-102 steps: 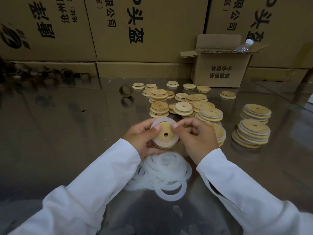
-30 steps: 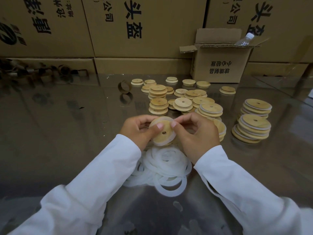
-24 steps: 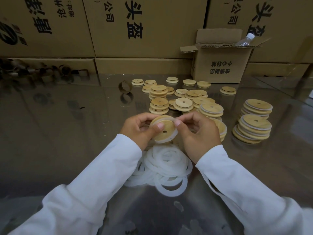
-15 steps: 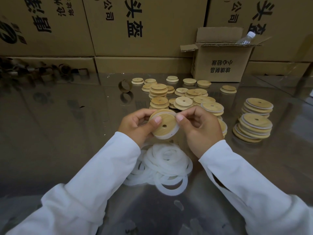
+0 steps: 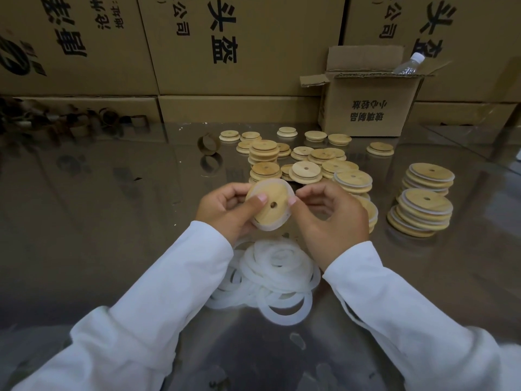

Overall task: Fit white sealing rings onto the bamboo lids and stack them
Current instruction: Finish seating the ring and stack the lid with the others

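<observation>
my left fingers (image 5: 253,204) and right fingers (image 5: 300,214) pinch the round, holed bamboo lid (image 5: 275,193) over the shiny counter (image 5: 112,221), tilted toward me, i judge so thumbs can seat the thin white sealing ring (image 5: 269,228) round its rim

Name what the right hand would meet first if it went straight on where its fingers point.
The bamboo lid: the right hand points leftward at its rim, seemingly pinching it; the left hand lies beyond.
</observation>
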{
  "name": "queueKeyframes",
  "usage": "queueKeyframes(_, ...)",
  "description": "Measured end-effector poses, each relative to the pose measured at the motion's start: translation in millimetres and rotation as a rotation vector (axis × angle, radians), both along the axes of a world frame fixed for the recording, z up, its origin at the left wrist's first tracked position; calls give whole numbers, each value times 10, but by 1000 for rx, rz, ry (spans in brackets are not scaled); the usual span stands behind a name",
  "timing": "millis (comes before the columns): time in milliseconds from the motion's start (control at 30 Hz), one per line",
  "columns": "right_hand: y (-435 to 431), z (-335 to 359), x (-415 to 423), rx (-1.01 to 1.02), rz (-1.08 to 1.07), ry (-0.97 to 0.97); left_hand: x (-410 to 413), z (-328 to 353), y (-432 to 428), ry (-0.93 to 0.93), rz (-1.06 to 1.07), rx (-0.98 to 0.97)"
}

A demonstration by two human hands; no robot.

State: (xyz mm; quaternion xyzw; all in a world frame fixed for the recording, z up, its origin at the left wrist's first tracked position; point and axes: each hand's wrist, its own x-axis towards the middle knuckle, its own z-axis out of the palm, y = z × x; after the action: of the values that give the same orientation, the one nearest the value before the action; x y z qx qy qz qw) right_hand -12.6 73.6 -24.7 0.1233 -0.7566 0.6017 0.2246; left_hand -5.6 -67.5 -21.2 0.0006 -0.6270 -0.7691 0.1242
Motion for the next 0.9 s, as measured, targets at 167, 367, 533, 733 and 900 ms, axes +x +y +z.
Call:
queueKeyframes(167, 34, 5, -19, 42, -45, 20, -2, -43, 1, -18, -72, -114)
queueKeyframes(367, 13, -4, -6, 121, 9, 30, 15, -62, -15, 73, -43, -276)
queueKeyframes(533, 23, 24, -41, 11, 25, -77, 8, -56, -31, 126, -32, -330)
queueKeyframes(733, 30, 55, -35, -78, 123, -125, 5, -38, -47, 130, -16, -336)
queueKeyframes(900, 7, 12, -21, -25, 59, -70, 18, -26, -12, 55, -19, -214)
